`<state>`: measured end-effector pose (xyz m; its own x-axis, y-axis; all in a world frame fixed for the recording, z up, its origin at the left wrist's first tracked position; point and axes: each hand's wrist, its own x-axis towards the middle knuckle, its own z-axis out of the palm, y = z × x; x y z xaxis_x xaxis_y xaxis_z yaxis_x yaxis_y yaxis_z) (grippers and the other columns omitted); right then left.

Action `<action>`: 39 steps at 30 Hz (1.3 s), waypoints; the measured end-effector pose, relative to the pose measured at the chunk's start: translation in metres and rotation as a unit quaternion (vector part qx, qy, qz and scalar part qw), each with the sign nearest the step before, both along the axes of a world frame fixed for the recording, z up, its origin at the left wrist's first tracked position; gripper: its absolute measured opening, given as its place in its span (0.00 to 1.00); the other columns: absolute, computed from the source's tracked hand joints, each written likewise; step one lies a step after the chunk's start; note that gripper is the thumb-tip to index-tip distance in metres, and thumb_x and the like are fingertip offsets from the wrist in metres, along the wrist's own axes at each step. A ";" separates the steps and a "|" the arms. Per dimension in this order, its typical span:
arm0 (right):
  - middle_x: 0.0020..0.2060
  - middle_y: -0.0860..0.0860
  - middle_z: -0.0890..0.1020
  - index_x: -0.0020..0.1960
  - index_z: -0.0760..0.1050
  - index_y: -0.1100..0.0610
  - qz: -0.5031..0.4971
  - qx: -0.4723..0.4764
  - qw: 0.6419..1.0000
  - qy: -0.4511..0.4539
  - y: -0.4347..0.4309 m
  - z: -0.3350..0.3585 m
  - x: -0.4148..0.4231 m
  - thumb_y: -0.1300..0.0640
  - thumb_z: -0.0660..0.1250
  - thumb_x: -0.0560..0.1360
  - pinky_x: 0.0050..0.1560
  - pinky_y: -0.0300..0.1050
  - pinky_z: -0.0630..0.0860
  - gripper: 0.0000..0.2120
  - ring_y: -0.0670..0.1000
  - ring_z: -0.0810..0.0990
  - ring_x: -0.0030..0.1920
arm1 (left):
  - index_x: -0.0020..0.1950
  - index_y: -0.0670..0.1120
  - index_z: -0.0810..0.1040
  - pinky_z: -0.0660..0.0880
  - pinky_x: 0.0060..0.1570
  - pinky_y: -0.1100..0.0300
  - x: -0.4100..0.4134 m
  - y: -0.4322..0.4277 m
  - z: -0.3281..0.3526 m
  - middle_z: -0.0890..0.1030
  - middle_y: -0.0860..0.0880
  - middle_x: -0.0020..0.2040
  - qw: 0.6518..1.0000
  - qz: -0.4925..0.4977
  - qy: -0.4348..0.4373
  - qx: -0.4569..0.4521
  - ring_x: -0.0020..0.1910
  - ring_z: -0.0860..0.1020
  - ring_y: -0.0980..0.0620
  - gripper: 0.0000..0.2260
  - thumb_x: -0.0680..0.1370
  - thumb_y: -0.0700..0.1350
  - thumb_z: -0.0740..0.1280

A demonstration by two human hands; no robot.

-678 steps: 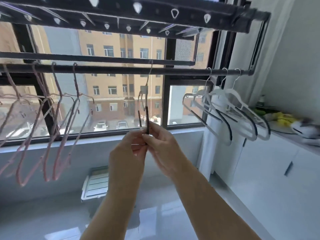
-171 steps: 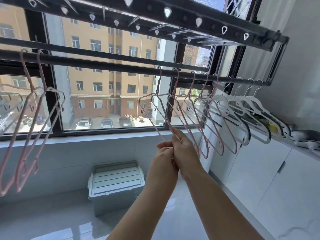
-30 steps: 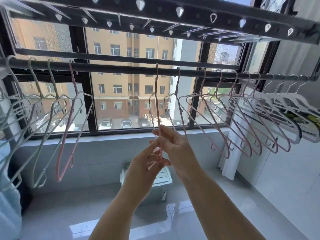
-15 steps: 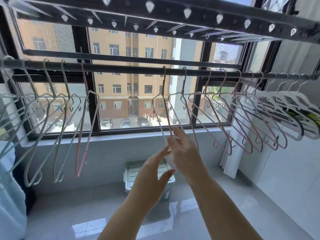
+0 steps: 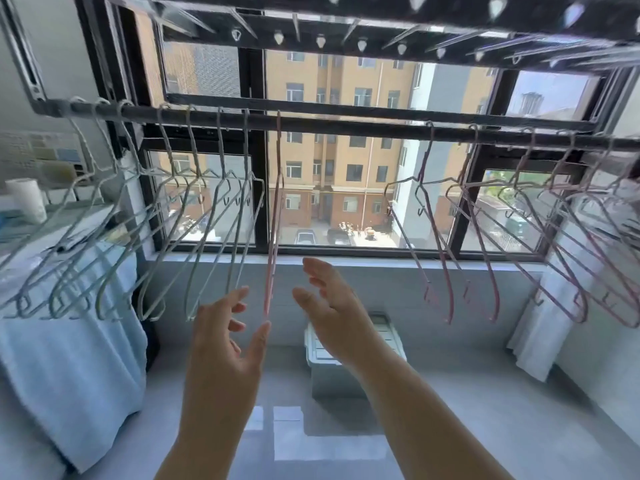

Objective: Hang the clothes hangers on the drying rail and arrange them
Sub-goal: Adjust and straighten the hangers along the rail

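grip: left hand (image 5: 225,344) and right hand (image 5: 329,313) both spread, holding nothing (left thumb maybe brushing it, hard to tell) | pink hanger (image 5: 274,237) hooked on rail (image 5: 346,126) at 12 o'clock, between them | step: spacing, I reckon | next: pinch its bottom, slide toward the 3 o'clock pink bunch (image 5: 485,237)
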<state>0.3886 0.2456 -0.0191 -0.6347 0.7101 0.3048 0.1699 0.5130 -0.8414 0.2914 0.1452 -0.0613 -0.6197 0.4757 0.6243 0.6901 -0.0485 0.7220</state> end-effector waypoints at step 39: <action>0.42 0.55 0.80 0.44 0.75 0.57 0.021 -0.178 0.964 0.194 0.045 0.010 0.083 0.72 0.54 0.77 0.30 0.28 0.72 0.16 0.39 0.79 0.30 | 0.40 0.55 0.79 0.74 0.40 0.74 0.108 0.087 0.015 0.83 0.63 0.39 0.978 -0.180 -0.102 0.010 0.37 0.81 0.63 0.15 0.70 0.33 0.70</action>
